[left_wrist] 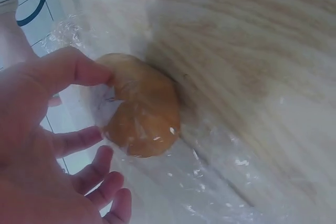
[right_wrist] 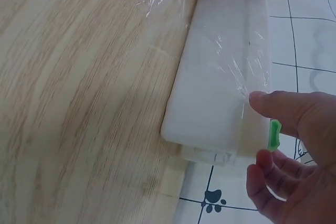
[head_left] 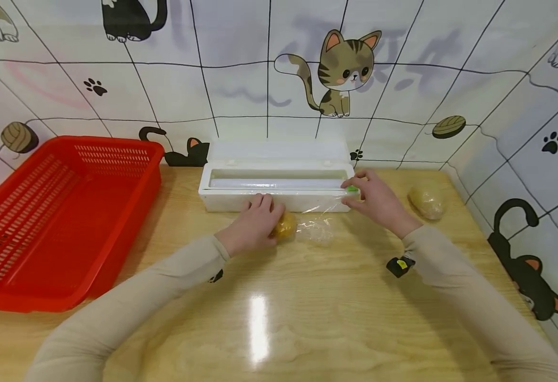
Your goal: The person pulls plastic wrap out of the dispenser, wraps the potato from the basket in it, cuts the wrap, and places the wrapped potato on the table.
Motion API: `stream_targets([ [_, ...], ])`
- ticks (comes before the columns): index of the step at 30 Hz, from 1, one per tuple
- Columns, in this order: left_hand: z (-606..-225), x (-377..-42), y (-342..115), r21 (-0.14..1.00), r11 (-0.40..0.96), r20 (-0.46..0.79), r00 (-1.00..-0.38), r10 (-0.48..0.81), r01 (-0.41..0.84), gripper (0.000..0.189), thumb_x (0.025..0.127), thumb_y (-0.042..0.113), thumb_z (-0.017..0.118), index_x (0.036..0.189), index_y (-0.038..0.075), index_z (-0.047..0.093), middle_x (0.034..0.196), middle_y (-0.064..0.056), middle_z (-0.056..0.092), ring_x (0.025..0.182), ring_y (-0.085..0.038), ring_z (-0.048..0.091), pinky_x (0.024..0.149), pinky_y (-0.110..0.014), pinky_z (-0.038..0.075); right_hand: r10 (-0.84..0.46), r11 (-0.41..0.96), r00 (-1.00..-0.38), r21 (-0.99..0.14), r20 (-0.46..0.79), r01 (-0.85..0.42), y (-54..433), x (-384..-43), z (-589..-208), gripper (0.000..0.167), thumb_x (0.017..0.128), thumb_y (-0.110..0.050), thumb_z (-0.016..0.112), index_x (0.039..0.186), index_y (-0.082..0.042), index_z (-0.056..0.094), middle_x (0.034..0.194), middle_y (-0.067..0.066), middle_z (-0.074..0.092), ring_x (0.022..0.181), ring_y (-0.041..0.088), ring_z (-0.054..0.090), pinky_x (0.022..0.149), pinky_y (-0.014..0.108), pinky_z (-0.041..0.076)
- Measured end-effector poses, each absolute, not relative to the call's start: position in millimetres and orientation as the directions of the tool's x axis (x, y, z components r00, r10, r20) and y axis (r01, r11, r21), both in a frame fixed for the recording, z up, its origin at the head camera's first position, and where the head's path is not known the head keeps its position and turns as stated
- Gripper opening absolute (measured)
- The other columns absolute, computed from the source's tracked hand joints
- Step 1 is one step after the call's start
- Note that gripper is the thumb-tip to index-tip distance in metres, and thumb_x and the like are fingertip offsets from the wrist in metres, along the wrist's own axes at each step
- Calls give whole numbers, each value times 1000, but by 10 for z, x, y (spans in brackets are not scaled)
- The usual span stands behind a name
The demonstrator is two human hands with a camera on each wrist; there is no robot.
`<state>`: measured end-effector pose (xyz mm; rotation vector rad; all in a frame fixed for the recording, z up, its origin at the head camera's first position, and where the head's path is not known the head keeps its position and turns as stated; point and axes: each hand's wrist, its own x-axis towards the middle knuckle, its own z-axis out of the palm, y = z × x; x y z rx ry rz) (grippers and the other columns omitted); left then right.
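Note:
My left hand (head_left: 258,223) curls around a round orange-brown thing (head_left: 285,226) lying in front of the white cling film box (head_left: 279,201). In the left wrist view, the thumb and fingertips lie along one side of this round thing (left_wrist: 142,111), which has shiny clear film (left_wrist: 210,182) over and around it. My right hand (head_left: 376,199) is at the box's right end, where thumb and fingers close around the green slide cutter (head_left: 352,189). From the right wrist, the green cutter (right_wrist: 274,135) shows between them. Thin film (right_wrist: 231,56) stretches over the box's front.
A large red plastic basket (head_left: 68,223) stands on the left of the wooden table (head_left: 307,318). Another rounded thing in clear film (head_left: 427,201) lies at the right. Behind the box, its lid (head_left: 279,151) stands raised against the cat-patterned wall (head_left: 240,90).

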<state>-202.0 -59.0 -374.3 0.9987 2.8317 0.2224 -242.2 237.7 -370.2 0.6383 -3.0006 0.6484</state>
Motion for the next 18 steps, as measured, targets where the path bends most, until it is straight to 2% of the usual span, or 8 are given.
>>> stream_targets([
  [8,-3701,-2002,-566,154,786,-123,-778,617,599,49,84,33,74,117,8,46,109,-12,43,108,-32,37,88,-47,34,-397,817,-915,-425,73,-389,2394,-2440,-3713,28,89,-13,70,113,-1,62,125,21,42,72,23,47,62,36,40],
  [18,-3658,-2048,-474,160,760,-76,-759,646,630,31,88,27,65,108,8,49,98,-7,41,94,-27,36,75,-38,34,-412,796,-908,-454,77,-400,2436,-2510,-3675,24,86,-11,73,107,-3,64,122,21,45,74,24,49,67,38,40],
])
